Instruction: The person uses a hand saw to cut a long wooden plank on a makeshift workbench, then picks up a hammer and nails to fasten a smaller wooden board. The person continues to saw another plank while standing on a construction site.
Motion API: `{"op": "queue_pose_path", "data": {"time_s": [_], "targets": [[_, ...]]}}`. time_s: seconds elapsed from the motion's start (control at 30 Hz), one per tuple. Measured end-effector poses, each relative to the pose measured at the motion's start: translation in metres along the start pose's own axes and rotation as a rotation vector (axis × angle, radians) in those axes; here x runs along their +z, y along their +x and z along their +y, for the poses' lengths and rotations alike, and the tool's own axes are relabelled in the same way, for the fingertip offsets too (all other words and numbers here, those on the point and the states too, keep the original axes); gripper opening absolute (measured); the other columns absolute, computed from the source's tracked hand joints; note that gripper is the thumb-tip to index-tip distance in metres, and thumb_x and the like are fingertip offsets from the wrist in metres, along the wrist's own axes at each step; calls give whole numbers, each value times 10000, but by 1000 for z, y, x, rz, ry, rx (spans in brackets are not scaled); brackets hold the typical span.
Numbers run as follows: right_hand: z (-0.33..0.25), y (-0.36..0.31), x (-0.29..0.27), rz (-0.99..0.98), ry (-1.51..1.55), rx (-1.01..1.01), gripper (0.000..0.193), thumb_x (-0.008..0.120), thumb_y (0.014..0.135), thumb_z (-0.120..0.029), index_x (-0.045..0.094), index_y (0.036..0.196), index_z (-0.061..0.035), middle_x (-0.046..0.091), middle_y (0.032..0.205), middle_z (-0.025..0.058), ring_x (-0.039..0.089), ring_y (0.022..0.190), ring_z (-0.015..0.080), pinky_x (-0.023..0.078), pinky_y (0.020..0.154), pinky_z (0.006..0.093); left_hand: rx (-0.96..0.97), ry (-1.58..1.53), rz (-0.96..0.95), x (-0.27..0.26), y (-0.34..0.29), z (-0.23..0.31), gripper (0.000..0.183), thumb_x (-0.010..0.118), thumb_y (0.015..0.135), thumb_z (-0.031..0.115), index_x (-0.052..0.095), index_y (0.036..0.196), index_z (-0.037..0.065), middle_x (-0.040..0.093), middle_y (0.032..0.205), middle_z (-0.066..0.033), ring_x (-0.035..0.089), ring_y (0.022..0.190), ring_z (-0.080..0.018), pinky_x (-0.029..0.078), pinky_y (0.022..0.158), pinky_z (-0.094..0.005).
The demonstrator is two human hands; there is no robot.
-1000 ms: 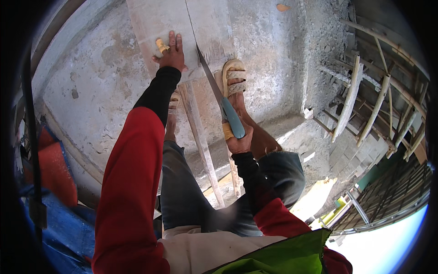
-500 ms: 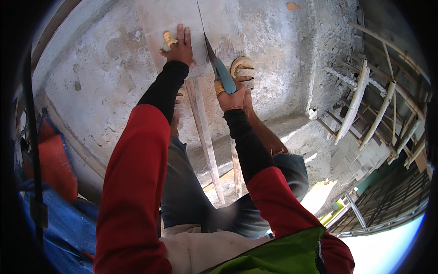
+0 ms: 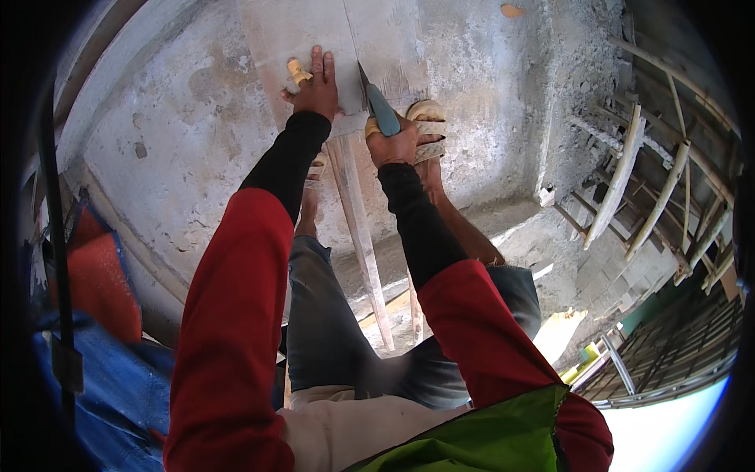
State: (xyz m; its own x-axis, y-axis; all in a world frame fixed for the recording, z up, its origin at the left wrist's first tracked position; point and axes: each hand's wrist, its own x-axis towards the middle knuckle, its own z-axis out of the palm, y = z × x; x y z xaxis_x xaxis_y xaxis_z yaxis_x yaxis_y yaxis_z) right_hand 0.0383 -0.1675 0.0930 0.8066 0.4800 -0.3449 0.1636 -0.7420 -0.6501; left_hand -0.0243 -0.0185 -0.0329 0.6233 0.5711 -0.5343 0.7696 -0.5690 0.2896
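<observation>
My left hand [image 3: 317, 93] lies flat on a pale board [image 3: 271, 47], its fingers spread; a yellowish wrap covers one of them. Close by on the right, my right hand [image 3: 393, 146] grips the teal handle of a handsaw [image 3: 383, 112]. The dark blade points away from me and meets the board at a thin straight line that runs up to the far edge of the view. Part of the handle is hidden in my fist, which also has a yellowish wrap. My sandalled right foot [image 3: 427, 118] is just beside that fist.
A narrow wooden strip [image 3: 355, 216] slants between my legs. Rough concrete [image 3: 189, 149] surrounds the board. Wooden poles [image 3: 621, 173] are stacked at the right. Blue sheeting [image 3: 110, 393] and an orange-red piece [image 3: 102, 283] lie at the left, near a dark upright bar [image 3: 55, 236].
My right hand has pushed forward with the handsaw, away from me, and less of the blade shows. My left hand keeps its place on the board. The view has shifted slightly.
</observation>
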Motion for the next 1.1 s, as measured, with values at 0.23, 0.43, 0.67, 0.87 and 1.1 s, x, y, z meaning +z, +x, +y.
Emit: {"op": "queue_pose_path", "data": {"time_s": [0.23,0.43,0.67,0.87,1.1], "targets": [[-21,-135,-114,-74,119,100,269,743,886,-63,721,1117,74,760,1015,152,721,936,191,555,849,330,-5,47,29,2,-2,4,1393,962,642,409,53,1665,149,-83,1746,-83,406,1430,-496,404,931,-858],[-24,-111,-86,-48,161,244,360,755,887,-119,704,1191,68,766,957,174,737,891,216,565,825,345,-26,1,-14,9,7,-2,1378,956,660,382,42,1664,144,-83,1747,-74,446,1392,-513,410,938,-853],[41,-30,-25,-98,93,-5,223,767,884,-125,733,1016,51,754,889,139,709,796,186,542,739,337,-52,-28,-92,-8,-2,5,1395,959,661,317,0,1663,160,-113,1745,-36,410,1433,-496,375,977,-861],[-65,-177,-140,-119,55,246,294,733,901,-50,713,1157,93,766,1057,191,739,994,213,552,915,335,-38,-60,-52,0,0,1,1384,958,660,330,21,1664,160,-95,1747,-36,356,1479,-473,383,997,-841],[17,-25,-19,-18,129,128,216,805,860,-139,733,975,29,744,897,146,715,797,212,556,724,344,-53,11,-37,-6,-2,8,1363,961,666,327,47,1663,159,-82,1749,-44,411,1437,-478,385,987,-842]]}}
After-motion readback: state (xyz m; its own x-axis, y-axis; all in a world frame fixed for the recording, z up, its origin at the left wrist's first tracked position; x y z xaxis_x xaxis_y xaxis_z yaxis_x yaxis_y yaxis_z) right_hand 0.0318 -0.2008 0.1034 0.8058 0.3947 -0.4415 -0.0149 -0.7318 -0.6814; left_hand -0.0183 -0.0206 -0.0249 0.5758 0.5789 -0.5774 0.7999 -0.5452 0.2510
